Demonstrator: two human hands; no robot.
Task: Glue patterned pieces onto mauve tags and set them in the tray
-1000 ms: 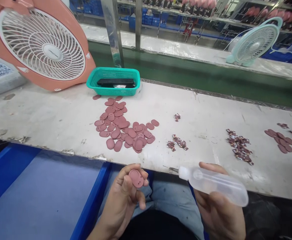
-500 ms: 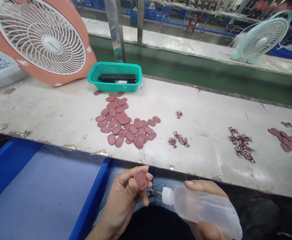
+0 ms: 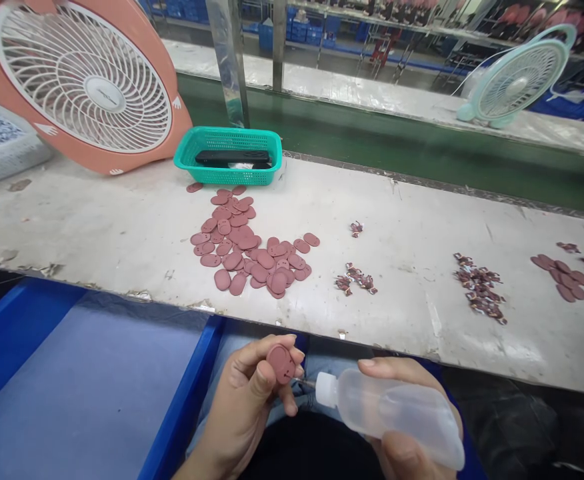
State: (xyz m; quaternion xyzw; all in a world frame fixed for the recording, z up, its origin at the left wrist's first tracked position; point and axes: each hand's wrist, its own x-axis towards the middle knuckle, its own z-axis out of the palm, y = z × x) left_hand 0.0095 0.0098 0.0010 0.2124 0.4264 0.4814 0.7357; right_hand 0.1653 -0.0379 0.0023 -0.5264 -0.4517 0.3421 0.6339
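Observation:
Between the thumb and fingers of my left hand is a reddish-brown oval disc with small holes near its lower right edge. My right hand grips a translucent squeeze bottle with a white cap, lying almost level. Its thin needle tip points left and reaches the disc's holed edge; whether it touches, I cannot tell. Beyond my hands, a loose pile of similar discs is spread on the white table. Small brown-and-white pieces lie in clusters to the right.
A green basket with a black object inside stands behind the discs. An orange fan is at the back left, beside a pale tub. More small pieces and discs lie right. A blue bin sits below the table edge.
The bottle in my right hand has shifted left, bringing its needle tip to the disc's holed edge. The disc has turned slightly in my left hand.

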